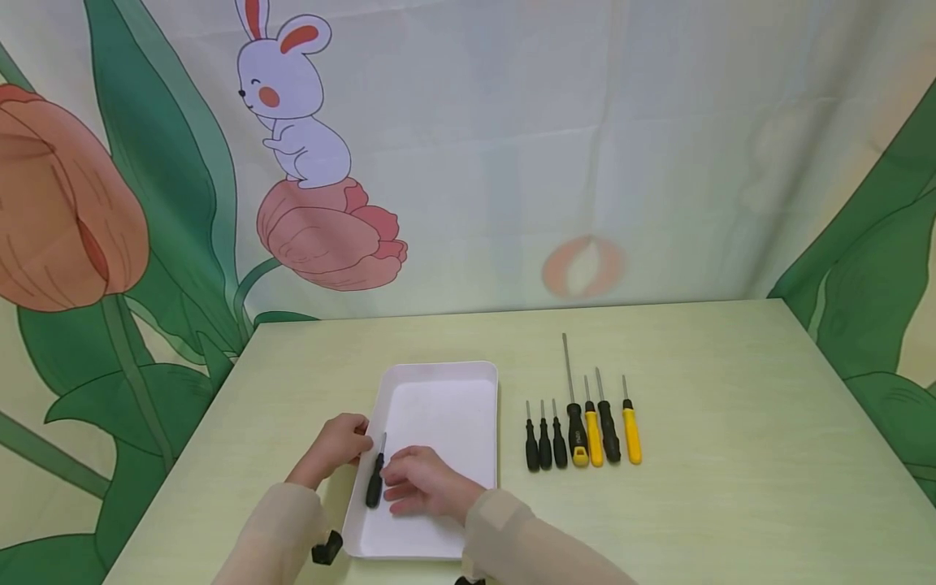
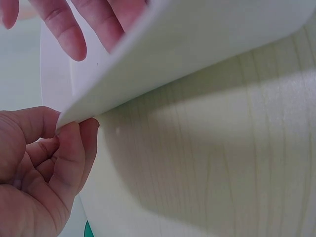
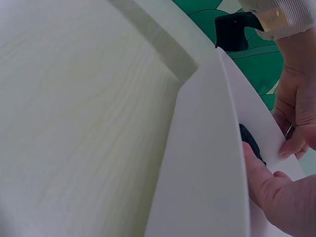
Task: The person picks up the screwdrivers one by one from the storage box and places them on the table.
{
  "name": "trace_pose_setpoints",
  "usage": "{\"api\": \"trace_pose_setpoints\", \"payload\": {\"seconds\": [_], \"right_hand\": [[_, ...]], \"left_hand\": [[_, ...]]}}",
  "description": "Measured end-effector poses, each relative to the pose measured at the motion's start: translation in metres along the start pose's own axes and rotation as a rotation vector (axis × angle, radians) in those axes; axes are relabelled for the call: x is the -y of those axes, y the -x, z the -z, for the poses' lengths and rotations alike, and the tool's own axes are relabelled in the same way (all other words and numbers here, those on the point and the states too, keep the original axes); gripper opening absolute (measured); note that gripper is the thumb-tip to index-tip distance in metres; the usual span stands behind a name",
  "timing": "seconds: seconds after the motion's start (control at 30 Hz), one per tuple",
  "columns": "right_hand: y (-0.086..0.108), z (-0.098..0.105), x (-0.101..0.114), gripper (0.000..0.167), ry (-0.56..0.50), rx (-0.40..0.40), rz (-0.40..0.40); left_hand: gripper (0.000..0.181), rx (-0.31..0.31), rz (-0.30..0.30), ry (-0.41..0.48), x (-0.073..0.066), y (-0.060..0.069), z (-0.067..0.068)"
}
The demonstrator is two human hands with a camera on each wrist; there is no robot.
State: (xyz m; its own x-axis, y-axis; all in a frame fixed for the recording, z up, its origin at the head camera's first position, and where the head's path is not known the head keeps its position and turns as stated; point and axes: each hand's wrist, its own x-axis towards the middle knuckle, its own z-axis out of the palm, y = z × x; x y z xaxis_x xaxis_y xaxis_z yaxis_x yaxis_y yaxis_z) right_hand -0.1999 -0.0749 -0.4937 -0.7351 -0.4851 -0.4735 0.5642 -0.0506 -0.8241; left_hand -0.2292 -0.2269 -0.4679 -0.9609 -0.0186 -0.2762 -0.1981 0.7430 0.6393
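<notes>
A white tray (image 1: 446, 414) lies on the table, and a small black-handled screwdriver (image 1: 375, 483) rests in it along the left wall, its shaft toward the back. My left hand (image 1: 338, 445) pinches the tray's left rim between thumb and fingers, seen closely in the left wrist view. Inside the tray, my right hand (image 1: 431, 485) is just right of the screwdriver with its fingers loosely extended. In the right wrist view a fingertip lies against or very near the dark handle (image 3: 252, 143); the tray wall hides part of this hand.
Right of the tray several screwdrivers lie side by side, tips toward the back: small black ones (image 1: 544, 451), a long-shafted black and yellow one (image 1: 576, 431), a black one (image 1: 608, 431) and yellow-handled ones (image 1: 632, 435). A printed curtain (image 1: 475, 162) hangs behind the table.
</notes>
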Motion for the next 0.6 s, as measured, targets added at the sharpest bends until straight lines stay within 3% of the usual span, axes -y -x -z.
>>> {"api": "trace_pose_setpoints", "payload": {"seconds": [0.6], "right_hand": [[-0.004, -0.0042, -0.0002, 0.03, -0.026, -0.017, -0.008]], "left_hand": [[0.014, 0.012, 0.01, -0.006, 0.0004, 0.0, 0.001]]}}
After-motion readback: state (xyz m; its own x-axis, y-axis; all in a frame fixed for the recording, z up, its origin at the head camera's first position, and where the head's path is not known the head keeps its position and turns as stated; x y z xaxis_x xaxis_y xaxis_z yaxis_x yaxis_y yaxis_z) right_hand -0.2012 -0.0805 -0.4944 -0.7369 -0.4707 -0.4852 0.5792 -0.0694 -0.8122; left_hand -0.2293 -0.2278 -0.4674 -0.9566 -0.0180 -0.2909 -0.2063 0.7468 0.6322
